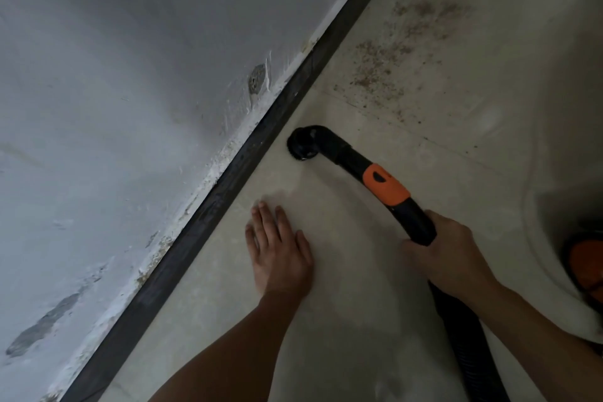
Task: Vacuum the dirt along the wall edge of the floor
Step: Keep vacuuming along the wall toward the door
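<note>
A black vacuum hose [421, 225] with an orange collar [386, 184] ends in a round black nozzle [301, 143] set on the pale floor tiles [359, 271], close to the dark skirting strip [228, 179] that runs along the wall. My right hand [443, 251] grips the hose just behind the orange collar. My left hand [277, 245] lies flat on the floor with straight fingers, between the skirting and the hose. Brown dirt [378, 68] is scattered over the tiles beyond the nozzle, up toward the top right.
The grey-white wall [130, 91] fills the left, with chipped plaster and a patched hole [257, 78]. An orange and black vacuum body [587, 264] shows at the right edge. The ribbed hose trails down to the bottom edge [479, 362].
</note>
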### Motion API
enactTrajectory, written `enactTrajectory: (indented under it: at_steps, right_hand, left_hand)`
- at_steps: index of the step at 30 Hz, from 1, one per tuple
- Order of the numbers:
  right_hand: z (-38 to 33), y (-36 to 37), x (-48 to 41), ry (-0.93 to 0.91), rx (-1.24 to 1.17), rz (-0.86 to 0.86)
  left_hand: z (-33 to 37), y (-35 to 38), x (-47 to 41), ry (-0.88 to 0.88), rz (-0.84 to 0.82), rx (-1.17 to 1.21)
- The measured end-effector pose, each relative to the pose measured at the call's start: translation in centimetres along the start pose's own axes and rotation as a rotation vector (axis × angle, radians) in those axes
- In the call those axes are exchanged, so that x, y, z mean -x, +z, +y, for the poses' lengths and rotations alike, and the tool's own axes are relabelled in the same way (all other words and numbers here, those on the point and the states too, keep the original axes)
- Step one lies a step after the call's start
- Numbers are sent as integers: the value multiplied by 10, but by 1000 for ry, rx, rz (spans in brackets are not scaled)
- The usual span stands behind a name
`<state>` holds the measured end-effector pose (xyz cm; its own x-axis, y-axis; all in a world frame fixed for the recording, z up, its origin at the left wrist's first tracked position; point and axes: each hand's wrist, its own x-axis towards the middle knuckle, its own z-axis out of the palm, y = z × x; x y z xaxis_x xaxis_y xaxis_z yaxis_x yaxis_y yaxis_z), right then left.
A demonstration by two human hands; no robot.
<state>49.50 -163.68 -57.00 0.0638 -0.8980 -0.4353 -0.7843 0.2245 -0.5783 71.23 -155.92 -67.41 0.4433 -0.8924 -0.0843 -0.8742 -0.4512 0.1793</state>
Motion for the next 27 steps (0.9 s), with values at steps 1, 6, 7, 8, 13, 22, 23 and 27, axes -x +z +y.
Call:
enactTrajectory:
  at_steps: [1, 6, 7, 8, 13, 22, 23, 27]
  right_hand:
    - [7, -4, 3, 19, -6, 27]
    - [18, -15, 4, 74, -66, 176]
    - [14, -13, 3, 56, -62, 188]
    - [8, -10, 2, 38, -54, 191]
    - [15, 0, 27, 49, -83, 136]
    - [125, -44, 116, 343, -143, 393]
    - [132, -46, 115, 360, -147, 424]
    - [138, -57, 77, 367, -230, 524]
  left_hand:
    - [0, 0, 0, -3, 0, 0]
    - [3, -2, 0, -5, -14, -4]
    - [3, -2, 0, -5, -25, -4]
    - [3, -2, 0, -6, -29, -2]
    - [2, -4, 0, -3, -40, 17]
    - [7, -9, 4, 8, -52, -1]
    - [7, -9, 5, 11, -52, -2]
    - [10, -8, -9, 109, -46, 3]
